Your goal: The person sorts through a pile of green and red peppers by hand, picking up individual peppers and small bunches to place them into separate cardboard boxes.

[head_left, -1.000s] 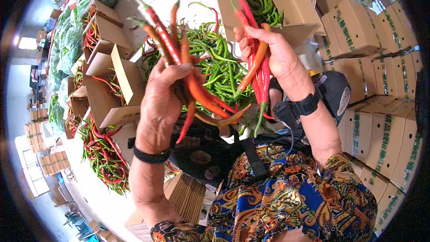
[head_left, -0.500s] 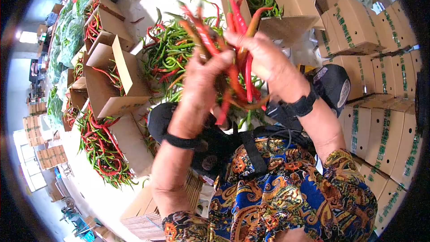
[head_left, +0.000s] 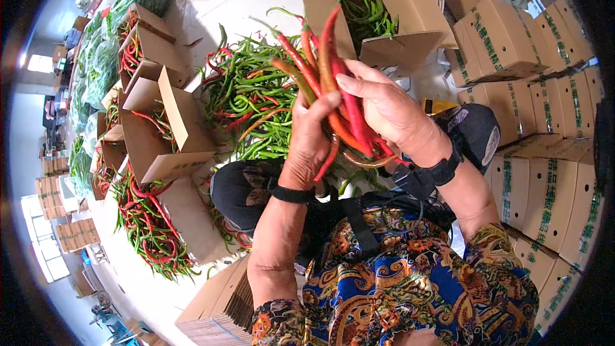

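A bunch of long red and reddish-brown chili peppers (head_left: 327,67) is gathered between my two hands, tips pointing up and down. My left hand (head_left: 309,129) wraps round the bunch from the left, its thumb across the peppers. On the right side, my right hand (head_left: 387,104) closes on the same bunch, its thumb against a bright red pepper. Behind and to the left of my hands lies a pile of mostly green peppers (head_left: 262,99) on the floor, with some red ones mixed in.
An open box (head_left: 410,45) with green peppers stands beyond my hands. Boxes with red peppers (head_left: 150,147) stand at the left, above a red and green heap (head_left: 150,227). Closed cartons (head_left: 506,38) are stacked at right. Flattened cardboard (head_left: 218,304) lies at lower left.
The peppers between my hands have come together into a tighter bunch. My left hand has moved slightly right and down, and my right hand slightly down.
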A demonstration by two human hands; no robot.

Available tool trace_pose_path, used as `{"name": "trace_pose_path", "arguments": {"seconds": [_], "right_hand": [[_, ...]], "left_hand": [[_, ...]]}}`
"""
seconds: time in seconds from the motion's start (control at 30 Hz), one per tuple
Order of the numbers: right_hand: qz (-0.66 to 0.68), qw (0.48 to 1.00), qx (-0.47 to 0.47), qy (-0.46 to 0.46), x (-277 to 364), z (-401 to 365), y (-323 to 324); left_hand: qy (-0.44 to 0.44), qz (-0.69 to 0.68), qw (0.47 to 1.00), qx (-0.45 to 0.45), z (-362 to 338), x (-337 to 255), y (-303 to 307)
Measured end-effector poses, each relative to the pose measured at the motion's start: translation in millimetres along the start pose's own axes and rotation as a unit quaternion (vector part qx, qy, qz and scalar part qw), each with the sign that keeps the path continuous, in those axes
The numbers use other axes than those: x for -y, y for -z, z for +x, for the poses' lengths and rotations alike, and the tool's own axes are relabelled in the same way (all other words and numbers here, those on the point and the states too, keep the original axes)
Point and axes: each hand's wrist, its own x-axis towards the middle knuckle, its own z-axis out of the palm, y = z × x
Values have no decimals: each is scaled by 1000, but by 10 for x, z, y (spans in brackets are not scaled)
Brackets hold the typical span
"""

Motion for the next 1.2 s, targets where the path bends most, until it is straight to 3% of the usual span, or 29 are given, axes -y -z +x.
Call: {"name": "trace_pose_path", "arguments": {"seconds": [0.07, 0.17, 0.4, 0.53, 0.67, 0.77, 0.87, 0.97, 1.07, 1.2], "right_hand": [[20, 999, 17, 21, 11, 0, 31], [-17, 996, -41, 81, -40, -26, 97], [-12, 1000, -18, -7, 183, -168, 220], [-23, 998, -49, 23, 137, -282, 362], [-25, 998, -55, 4, 158, -355, 449], [-11, 998, -58, 18, 190, -402, 454], [-24, 994, -98, 41, 275, -426, 449], [-42, 985, -162, 47, 297, -469, 589], [-48, 984, -163, 50, 300, -518, 642], [-60, 986, -153, 34, 376, -536, 486]], "left_hand": [[8, -47, 999, 3, 60, 50, 49], [-6, -1, 1000, 8, 95, 140, 56], [27, 1, 999, 37, 81, 197, 32], [48, 77, 994, 55, 7, 163, -78], [16, 245, 968, 48, -35, 165, -139], [-1, 276, 960, 43, -86, 125, -183], [40, 215, 974, 64, -107, 100, -58], [-5, 37, 997, 73, -97, -30, -123], [-22, -121, 991, 56, -64, -147, -67], [0, -173, 984, 51, 6, -158, 23]]}}
